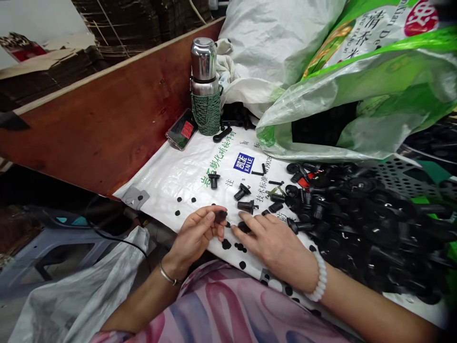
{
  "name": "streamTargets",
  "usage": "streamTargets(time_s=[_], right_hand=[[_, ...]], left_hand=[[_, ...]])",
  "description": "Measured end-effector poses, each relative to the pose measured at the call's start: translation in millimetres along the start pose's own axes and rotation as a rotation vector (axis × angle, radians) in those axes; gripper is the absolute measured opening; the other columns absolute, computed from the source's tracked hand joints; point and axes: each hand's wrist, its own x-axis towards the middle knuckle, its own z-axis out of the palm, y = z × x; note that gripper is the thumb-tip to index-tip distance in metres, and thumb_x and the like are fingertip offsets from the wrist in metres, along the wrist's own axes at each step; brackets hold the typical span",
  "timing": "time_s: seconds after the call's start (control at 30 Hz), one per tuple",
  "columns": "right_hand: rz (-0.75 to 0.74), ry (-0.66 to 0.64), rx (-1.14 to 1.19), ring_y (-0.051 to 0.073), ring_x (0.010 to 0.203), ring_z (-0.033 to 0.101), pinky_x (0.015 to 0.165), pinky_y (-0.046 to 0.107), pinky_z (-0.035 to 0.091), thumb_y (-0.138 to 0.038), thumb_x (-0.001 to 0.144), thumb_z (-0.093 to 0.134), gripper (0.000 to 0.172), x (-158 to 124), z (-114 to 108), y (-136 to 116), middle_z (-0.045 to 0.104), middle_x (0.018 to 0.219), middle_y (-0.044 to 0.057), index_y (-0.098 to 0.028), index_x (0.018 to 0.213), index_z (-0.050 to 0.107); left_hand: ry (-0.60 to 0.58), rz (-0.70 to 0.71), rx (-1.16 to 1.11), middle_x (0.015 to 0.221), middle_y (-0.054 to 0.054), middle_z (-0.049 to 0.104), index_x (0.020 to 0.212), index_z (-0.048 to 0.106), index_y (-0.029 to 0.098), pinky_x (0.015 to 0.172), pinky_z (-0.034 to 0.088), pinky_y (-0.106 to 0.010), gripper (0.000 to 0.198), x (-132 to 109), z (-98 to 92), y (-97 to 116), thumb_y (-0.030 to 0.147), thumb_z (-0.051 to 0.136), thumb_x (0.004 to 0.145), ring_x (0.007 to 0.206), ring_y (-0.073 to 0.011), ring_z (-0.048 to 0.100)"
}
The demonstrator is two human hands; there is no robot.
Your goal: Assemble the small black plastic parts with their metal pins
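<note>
On a white woven plastic sack (167, 178), the left hand (194, 237) pinches a small black plastic fitting (220, 216) between thumb and fingers; the open right hand (274, 244) lies on another black fitting (244, 227), near a heaped pile of black plastic fittings (360, 224).

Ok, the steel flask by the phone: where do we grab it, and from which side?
Take the green woven sleeve around the lower body of the steel flask, coming from the front. It stands upright, and the sleeve looks less slick than bare steel. The phone lies to one side, and white cloth bunches behind.
</note>
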Motion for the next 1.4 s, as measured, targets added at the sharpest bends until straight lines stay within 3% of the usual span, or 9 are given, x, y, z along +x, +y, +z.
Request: streamTargets(time_s=[0.2,0.47,0.6,0.7,0.83,1.0,1.2,1.3,1.4], right_hand=[[-0.086,0.075,0.05,0.02,0.067,0.048,0.062,0.033,0.038,-0.005,0.083,0.039,0.025,-0.9,0.4,4.6,0.058,0.089,0.012,-0.01,0.092,0.062],[-0.092,0.017,-0.014,0.022,0.076,0.053,0.066,0.036,0.043,-0.003,0.078,0.044,0.03,-3.8,3.5,2.1,0.056,0.111,0.017,-0.009,0.102,0.06],[-0.112,0.089,0.016,0.021,0.07,0.054,0.062,0.035,0.045,-0.003,0.08,0.044,0.023,-4.4,6.4,5.0,0.061,0.099,0.015,-0.009,0.093,0.062],[0.041,0.279,0.3,0.02,0.077,0.056,0.066,0.033,0.048,-0.01,0.086,0.046,0.016,-5.7,-0.9,9.6,0.061,0.096,0.013,-0.011,0.095,0.059],[0.484,0.51,0.978,0.016,0.083,0.058,0.07,0.026,0.05,-0.021,0.086,0.056,0.007,-4.2,-17.3,12.2,0.06,0.092,0.006,-0.018,0.091,0.059],[0.77,0.464,1.519,0.011,0.058,0.056,0.053,0.021,0.049,-0.034,0.082,0.061,0.018,0.6,-16.3,8.2,0.061,0.074,0.003,-0.017,0.086,0.063],[0.712,0.59,1.209,0.014,0.068,0.058,0.06,0.023,0.05,-0.028,0.084,0.059,0.011,-1.8,-10.8,3.3,0.062,0.083,0.005,-0.018,0.083,0.061],[0.56,0.647,0.95,0.018,0.08,0.058,0.071,0.029,0.049,-0.02,0.085,0.056,0.003,-4.8,-13.1,1.8,0.061,0.087,0.006,-0.019,0.086,0.059],[0.387,0.638,0.777,0.019,0.084,0.059,0.072,0.031,0.048,-0.014,0.084,0.056,0.01,-8.3,-15.5,2.1,0.06,0.089,0.007,-0.018,0.092,0.056]], left_hand=[[-0.017,0.002,0.017,0.07,-0.005,0.065,0.095,0.067,0.012,0.054,0.044,-0.024,0.026,-0.5,-1.8,-1.8,0.032,0.062,0.079,0.053,-0.0097,0.056],[-0.026,-0.027,0.039,0.069,-0.005,0.065,0.095,0.066,0.011,0.053,0.043,-0.024,0.03,-2.0,2.4,0.8,0.035,0.064,0.077,0.051,-0.0099,0.056],[-0.027,-0.054,0.076,0.061,-0.003,0.061,0.092,0.066,0.01,0.049,0.043,-0.022,0.032,-0.8,1.8,0.8,0.039,0.062,0.078,0.047,-0.0094,0.055],[-0.027,-0.068,0.092,0.057,-0.002,0.06,0.089,0.066,0.01,0.045,0.041,-0.02,0.034,-0.4,2.2,1.0,0.041,0.061,0.078,0.043,-0.0082,0.053],[-0.045,-0.133,0.075,0.052,-0.001,0.059,0.085,0.067,0.009,0.039,0.039,-0.018,0.037,-0.5,9.1,-2.2,0.045,0.062,0.076,0.038,-0.0071,0.05],[-0.116,-0.172,0.018,0.053,-0.002,0.061,0.085,0.066,0.009,0.038,0.041,-0.019,0.037,0.6,21.2,-10.1,0.045,0.061,0.076,0.038,-0.0079,0.051],[-0.124,-0.189,-0.016,0.053,-0.003,0.063,0.085,0.066,0.011,0.038,0.04,-0.018,0.036,2.2,25.1,-11.2,0.045,0.063,0.075,0.037,-0.0076,0.052],[-0.12,-0.202,-0.013,0.052,-0.002,0.063,0.083,0.065,0.011,0.038,0.04,-0.018,0.036,2.3,25.4,-11.7,0.045,0.064,0.074,0.036,-0.0079,0.052],[-0.118,-0.215,-0.016,0.051,-0.002,0.062,0.082,0.065,0.01,0.036,0.04,-0.018,0.038,2.4,26.3,-12.6,0.047,0.064,0.073,0.036,-0.0083,0.052]])
